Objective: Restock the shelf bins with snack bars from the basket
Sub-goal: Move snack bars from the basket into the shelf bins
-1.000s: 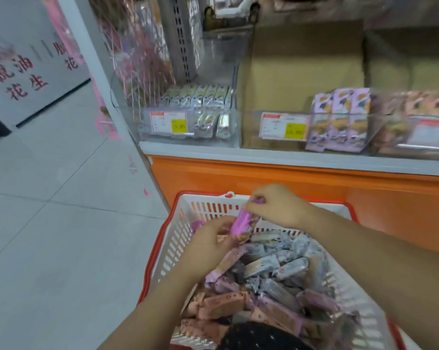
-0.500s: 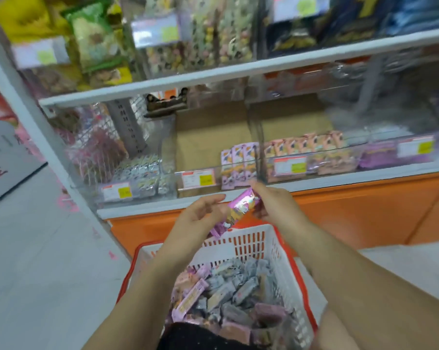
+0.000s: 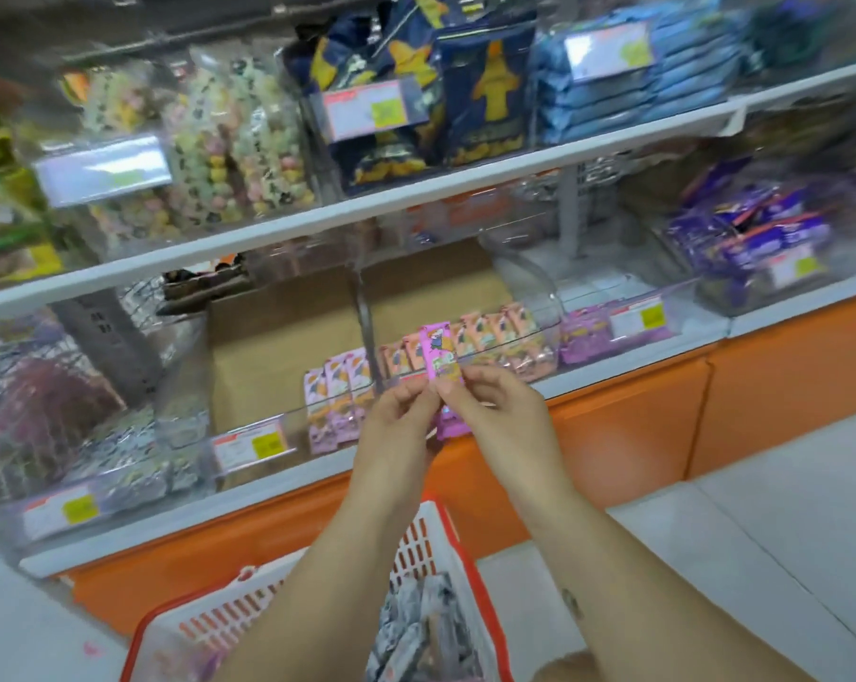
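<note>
Both hands level with lower shelf bins. Left hand (image 3: 401, 411) and right hand (image 3: 485, 406) each pinch lower half of pink snack bar (image 3: 440, 354), held upright (print blurred) in front of clear bin (image 3: 544, 349) of peach bars. White red-rimmed basket (image 3: 416, 541) under forearms, grey-wrapped bars (image 3: 416, 627) inside

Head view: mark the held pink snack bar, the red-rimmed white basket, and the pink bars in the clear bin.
pink snack bar (image 3: 441, 354): head view, upper wrapper
red-rimmed white basket (image 3: 418, 548): head view, lattice wall
pink bars in bin (image 3: 340, 381): head view, middle bar
</note>
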The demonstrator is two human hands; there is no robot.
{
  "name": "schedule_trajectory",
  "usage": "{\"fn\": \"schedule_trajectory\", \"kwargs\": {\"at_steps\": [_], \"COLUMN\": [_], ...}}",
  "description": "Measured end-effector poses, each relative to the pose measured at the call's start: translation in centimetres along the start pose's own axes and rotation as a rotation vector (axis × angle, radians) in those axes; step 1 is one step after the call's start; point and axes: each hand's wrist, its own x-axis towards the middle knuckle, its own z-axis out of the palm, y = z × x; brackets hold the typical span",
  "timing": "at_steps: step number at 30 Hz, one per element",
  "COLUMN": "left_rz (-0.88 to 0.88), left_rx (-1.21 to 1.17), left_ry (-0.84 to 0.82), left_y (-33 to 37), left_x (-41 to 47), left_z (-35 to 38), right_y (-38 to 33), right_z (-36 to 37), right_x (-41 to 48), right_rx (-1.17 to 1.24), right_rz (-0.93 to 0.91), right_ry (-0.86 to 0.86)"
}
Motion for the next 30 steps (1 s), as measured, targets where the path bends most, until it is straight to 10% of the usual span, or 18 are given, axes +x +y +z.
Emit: {"fn": "schedule_trajectory", "kwargs": {"at_steps": [10, 15, 30], "left_rz": [0.237, 0.720, 0.264], "left_rx": [0.465, 1.234, 1.454], "left_ry": [-0.213, -0.085, -0.091], "left_y": [-1.2, -1.0, -2.8], "left_x": [6.1, 11.4, 20.6], "left_z": [7.3, 6.2, 6.4], "right_y": [0.7, 0.0, 2.2], "right_z": [-8.4, -10.6, -11.6], "right_x": [5.4, 10.1, 29.0], "right_rx": [-0.214, -0.340, -0.937], "right_rz": [-0.152, -0.227, 0.017], "right_ry": [0.176, 0.240, 0.082]}}
